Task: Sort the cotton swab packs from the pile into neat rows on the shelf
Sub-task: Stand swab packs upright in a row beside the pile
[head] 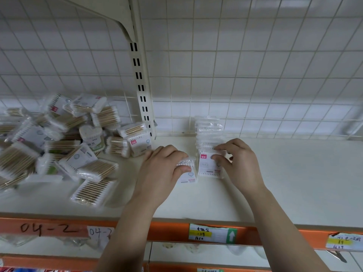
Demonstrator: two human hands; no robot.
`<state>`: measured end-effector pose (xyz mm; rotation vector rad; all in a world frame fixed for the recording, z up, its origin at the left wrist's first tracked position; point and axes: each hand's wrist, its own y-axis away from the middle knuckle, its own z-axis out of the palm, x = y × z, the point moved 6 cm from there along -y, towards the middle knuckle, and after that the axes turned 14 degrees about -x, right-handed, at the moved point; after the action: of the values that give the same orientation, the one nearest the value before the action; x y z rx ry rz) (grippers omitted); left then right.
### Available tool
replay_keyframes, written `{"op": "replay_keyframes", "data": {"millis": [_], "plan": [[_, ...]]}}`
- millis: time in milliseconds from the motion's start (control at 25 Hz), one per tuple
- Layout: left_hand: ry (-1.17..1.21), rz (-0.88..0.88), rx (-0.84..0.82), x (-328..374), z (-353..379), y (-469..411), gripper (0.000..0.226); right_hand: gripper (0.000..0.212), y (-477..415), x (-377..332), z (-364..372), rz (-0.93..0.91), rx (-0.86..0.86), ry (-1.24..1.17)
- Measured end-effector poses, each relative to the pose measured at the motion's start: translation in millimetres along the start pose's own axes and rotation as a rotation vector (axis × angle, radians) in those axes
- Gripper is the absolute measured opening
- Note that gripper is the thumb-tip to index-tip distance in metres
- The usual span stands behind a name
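Currently placing: my left hand [163, 169] clamps one swab pack [189, 176] just beside the row [209, 132] at 12 o'clock, my right hand [239, 163] pinches its front pack [209, 165], pile [64, 142] at 9 o'clock on the shelf [284, 183]; next, I judge, seat it flush in front.

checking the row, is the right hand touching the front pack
Touching. Head view: the right hand pinches the front pack, thumb on its face.

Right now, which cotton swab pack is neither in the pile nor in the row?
The lone pack gripped by the left hand, just left of the standing row. The right hand pinches the row's front pack.
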<state>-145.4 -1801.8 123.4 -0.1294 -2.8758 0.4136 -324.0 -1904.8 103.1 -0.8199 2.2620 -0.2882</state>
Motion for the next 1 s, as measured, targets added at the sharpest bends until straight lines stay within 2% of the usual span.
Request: {"op": "replay_keyframes", "data": {"millis": [320, 800, 1000], "plan": [[0.122, 0.089, -0.021, 29, 22, -20, 0.028, 0.021, 21, 26, -24, 0.069, 0.007, 0.056], [0.165, 0.107, -0.004, 50, 37, -33, 0.027, 0.026, 39, 51, -27, 0.173, -0.070, 0.077], [0.238, 0.102, 0.045, 45, 32, -28, 0.020, 0.025, 39, 52, -23, 0.185, -0.094, 0.057]]}}
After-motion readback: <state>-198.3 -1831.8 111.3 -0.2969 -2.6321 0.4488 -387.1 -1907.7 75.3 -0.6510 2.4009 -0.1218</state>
